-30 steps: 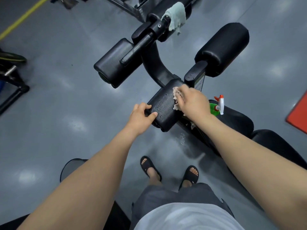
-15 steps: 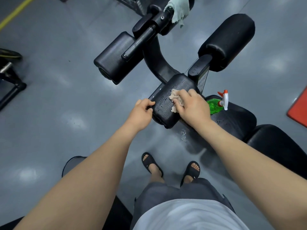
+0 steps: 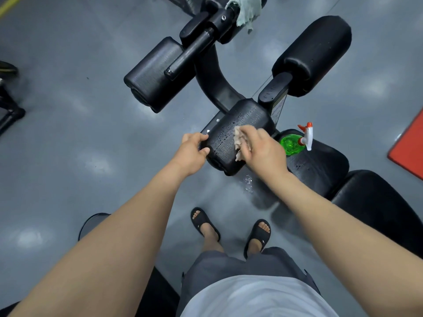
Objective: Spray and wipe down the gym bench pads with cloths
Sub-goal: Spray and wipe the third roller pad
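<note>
A small black bench pad [image 3: 238, 124], wet with droplets, sits at the centre of the head view. My right hand [image 3: 263, 149] presses a crumpled beige cloth [image 3: 239, 143] on its top, near the right side. My left hand [image 3: 192, 152] grips the pad's left edge. A green spray bottle [image 3: 291, 144] with a white and red trigger stands on the black seat pad [image 3: 320, 165] just right of my right hand. Two black roller pads [image 3: 155, 74] [image 3: 315, 53] lie beyond.
A pale green cloth [image 3: 247, 8] hangs on the black frame bar at the top. A longer bench pad [image 3: 377, 207] runs to the lower right. A red mat [image 3: 409, 145] lies at the right edge, dark equipment [image 3: 6, 104] at the left. Spray droplets mark the grey floor under the pad.
My right hand has slid the beige cloth from the pad's far right corner down towards its near middle. My left hand has kept its grip on the left edge.
</note>
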Tool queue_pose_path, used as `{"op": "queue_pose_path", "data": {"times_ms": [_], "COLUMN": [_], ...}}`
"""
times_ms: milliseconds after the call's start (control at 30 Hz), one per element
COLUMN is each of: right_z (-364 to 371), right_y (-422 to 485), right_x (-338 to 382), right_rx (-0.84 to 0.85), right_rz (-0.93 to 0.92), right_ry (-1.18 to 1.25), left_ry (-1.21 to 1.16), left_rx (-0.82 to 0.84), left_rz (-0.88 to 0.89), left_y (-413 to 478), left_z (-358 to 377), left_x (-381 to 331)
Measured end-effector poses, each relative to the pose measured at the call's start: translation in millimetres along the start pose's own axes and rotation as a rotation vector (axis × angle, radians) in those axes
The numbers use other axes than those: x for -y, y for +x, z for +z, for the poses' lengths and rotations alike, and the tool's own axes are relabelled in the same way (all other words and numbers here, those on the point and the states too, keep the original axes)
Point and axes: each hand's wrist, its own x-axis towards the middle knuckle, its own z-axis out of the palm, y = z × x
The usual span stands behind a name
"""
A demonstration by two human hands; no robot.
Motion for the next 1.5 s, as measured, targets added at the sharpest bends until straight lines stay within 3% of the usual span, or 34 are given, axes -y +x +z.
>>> {"op": "queue_pose_path", "data": {"times_ms": [67, 133, 267, 367, 533, 633, 867, 933, 1100, 1167, 1300, 1367, 1500], "right_z": [-0.3, 1.9, 5.7, 5.5, -3.9, 1.6, 7.1, 4.2, -2.9, 2.3, 8.5, 5.5, -2.2], "right_y": [-2.5, -14.1, -36.7, -17.9, 18.1, 15.8, -18.8, -6.9, 22.9, 15.1, -17.5, -14.9, 20.2], "right_x": [8.3, 25.2, 35.5, 16.5, -12.0, -2.9, 33.8, 24.2, 5.3, 12.3, 27.9, 23.5, -0.6], "right_rx": [-0.05, -0.088, 0.161, 0.204, -0.019, -0.101, 0.126, 0.093, -0.005, -0.001, 0.119, 0.175, 0.071], "right_rz": [0.051, -0.018, -0.177, -0.211, -0.017, 0.0, -0.256, -0.212, 0.129, 0.083, -0.21, -0.309, -0.177], "right_ry": [0.044, 0.102, 0.224, 0.146, 0.073, 0.06, 0.045, -0.026, -0.059, -0.056, 0.079, 0.027, -0.127], "left_ry": [-0.008, -0.019, -0.049, -0.075, -0.088, -0.088, -0.123, -0.145, -0.191, -0.224, -0.195, -0.175, -0.149], "left_rx": [0.009, 0.02, 0.02, 0.026, 0.009, -0.018, -0.018, -0.009, -0.013, -0.018, -0.026, -0.02, 0.001], "left_rz": [-0.003, -0.018, -0.031, -0.023, -0.011, 0.02, 0.03, 0.021, 0.02, 0.024, 0.04, 0.054, 0.052], "left_y": [0.9, 1.3, 0.4, -1.8, -6.7, -8.4, -7.6, -9.4, -12.1, -12.3, -10.3, -8.9, -7.9], "left_z": [-0.4, 0.4, 1.8, 0.3, 1.4, 3.0, 1.6, -0.3, -0.1, 0.7, 0.6, 0.0, -1.6], "left_x": [2.7, 4.3, 6.5, 9.1, 8.9, 8.3, 9.3, 8.8, 6.3, 6.1, 7.6, 9.8, 12.2]}}
